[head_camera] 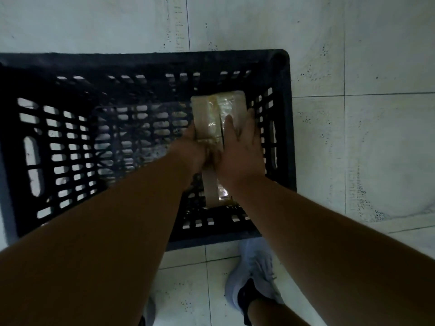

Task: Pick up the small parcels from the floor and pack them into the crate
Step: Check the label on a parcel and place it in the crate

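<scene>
Both hands down inside dark slatted plastic crate (286, 118) on pale tiled floor (376, 149), at its right end. Tan tape-wrapped cardboard parcel (213, 116) lying flat by right wall; left hand (191, 147) gripping its near-left edge, right hand (240, 147) flat on top, fingers straight. Second taped parcel (215, 187) showing between wrists; grey shoe (255, 271) just outside crate.

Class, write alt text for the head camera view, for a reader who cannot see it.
Seen from above, a person's left hand and right hand press a tape-wrapped parcel against the right inner wall of a dark slatted crate. The crate stands on a pale tiled floor, with a light sneaker just below it.
</scene>
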A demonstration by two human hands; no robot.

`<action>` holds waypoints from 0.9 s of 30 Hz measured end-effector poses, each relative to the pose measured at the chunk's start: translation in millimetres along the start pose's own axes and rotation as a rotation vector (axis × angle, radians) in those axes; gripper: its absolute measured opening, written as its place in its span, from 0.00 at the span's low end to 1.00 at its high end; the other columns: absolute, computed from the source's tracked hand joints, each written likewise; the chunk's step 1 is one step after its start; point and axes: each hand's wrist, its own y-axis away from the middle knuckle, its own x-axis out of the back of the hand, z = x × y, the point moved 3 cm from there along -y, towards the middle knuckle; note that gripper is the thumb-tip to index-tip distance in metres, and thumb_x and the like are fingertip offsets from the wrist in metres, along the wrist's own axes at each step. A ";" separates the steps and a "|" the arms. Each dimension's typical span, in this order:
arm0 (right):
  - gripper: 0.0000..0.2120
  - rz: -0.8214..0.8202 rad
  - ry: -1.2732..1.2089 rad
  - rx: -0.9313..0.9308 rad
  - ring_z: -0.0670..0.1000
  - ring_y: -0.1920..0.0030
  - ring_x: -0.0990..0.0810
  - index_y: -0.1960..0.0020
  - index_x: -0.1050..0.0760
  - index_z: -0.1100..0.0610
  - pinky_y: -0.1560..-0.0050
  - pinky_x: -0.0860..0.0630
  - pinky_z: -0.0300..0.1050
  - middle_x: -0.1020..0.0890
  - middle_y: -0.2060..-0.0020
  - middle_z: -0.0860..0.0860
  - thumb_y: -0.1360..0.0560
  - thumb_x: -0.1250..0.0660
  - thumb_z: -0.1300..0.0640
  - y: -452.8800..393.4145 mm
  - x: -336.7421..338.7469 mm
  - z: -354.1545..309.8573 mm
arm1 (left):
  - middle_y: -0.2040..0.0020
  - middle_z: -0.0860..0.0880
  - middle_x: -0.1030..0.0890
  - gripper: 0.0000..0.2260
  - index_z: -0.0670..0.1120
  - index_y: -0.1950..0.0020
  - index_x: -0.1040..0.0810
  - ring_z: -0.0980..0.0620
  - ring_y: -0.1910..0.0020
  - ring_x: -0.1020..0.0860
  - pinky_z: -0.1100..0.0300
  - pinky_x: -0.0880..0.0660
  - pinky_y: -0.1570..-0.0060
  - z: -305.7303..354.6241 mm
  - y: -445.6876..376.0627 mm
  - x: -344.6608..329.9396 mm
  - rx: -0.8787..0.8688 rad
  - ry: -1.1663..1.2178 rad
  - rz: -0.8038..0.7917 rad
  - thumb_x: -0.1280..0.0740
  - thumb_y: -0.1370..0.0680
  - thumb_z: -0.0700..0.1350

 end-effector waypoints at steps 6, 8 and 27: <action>0.42 0.044 0.171 0.085 0.60 0.20 0.61 0.19 0.59 0.62 0.20 0.58 0.54 0.59 0.20 0.60 0.20 0.40 0.43 -17.8 -22.7 4.5 | 0.29 0.45 0.27 0.28 0.60 0.20 0.45 0.41 0.43 0.20 0.45 0.19 0.46 -1.1 -20.3 -4.0 -0.090 -0.219 -0.041 0.41 0.17 0.43; 0.40 0.035 0.205 0.104 0.60 0.20 0.62 0.20 0.59 0.63 0.20 0.60 0.54 0.59 0.20 0.61 0.19 0.46 0.42 -18.6 -22.9 6.2 | 0.29 0.45 0.26 0.27 0.63 0.21 0.44 0.42 0.44 0.20 0.44 0.19 0.47 -1.5 -23.0 -4.2 -0.078 -0.207 -0.053 0.40 0.17 0.46; 0.27 0.206 -0.176 0.185 0.58 0.24 0.38 0.21 0.39 0.52 0.26 0.37 0.60 0.38 0.22 0.55 0.19 0.38 0.52 200.8 273.2 -84.7 | 0.29 0.48 0.27 0.21 0.51 0.25 0.34 0.50 0.33 0.27 0.58 0.32 0.36 163.8 363.4 67.3 -0.550 -0.450 0.212 0.44 0.18 0.39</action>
